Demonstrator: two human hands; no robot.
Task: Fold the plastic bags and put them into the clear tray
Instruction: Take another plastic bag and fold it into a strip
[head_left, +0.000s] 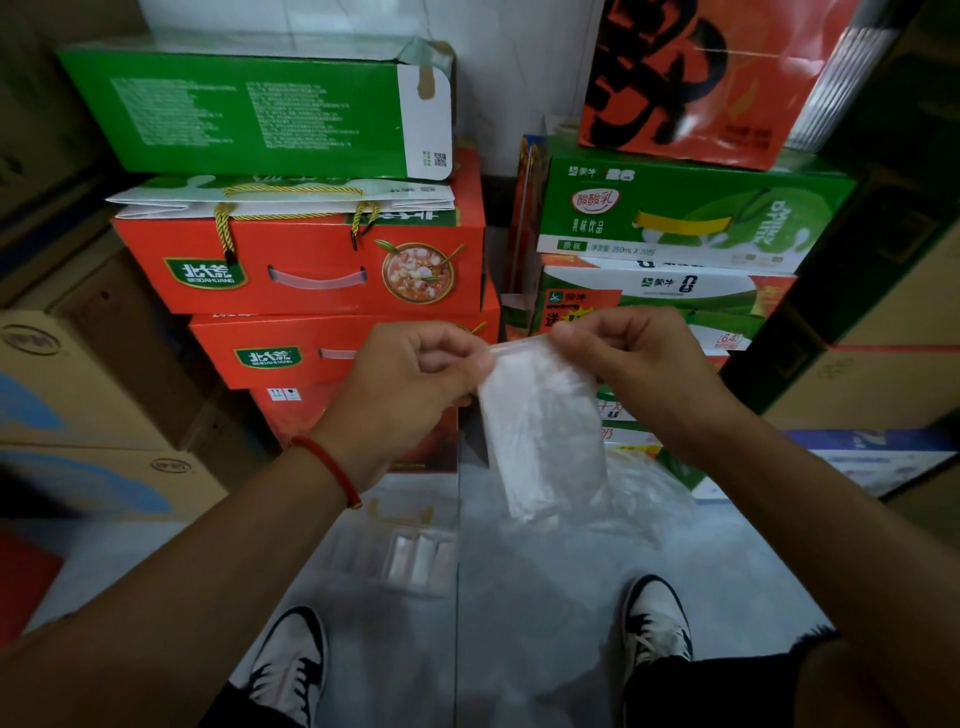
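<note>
I hold the plastic bag (543, 431) up by its top edge — my left hand (405, 384) pinches one corner, my right hand (628, 358) the other — and it hangs as a narrow strip over the floor. The clear tray (415, 564) lies below by my feet, some folded bags in it. The film looks slippery — a loosened pinch could let the folds spring open.

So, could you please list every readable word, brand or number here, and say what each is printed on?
"北大荒": badge on the upper orange carton.
"北大荒": badge on the orange carton below it.
"酸酸乳", "250mL X 20": green milk carton.
"蒙牛": white and green carton.
Fine print on the top green box: too small to read.
</note>
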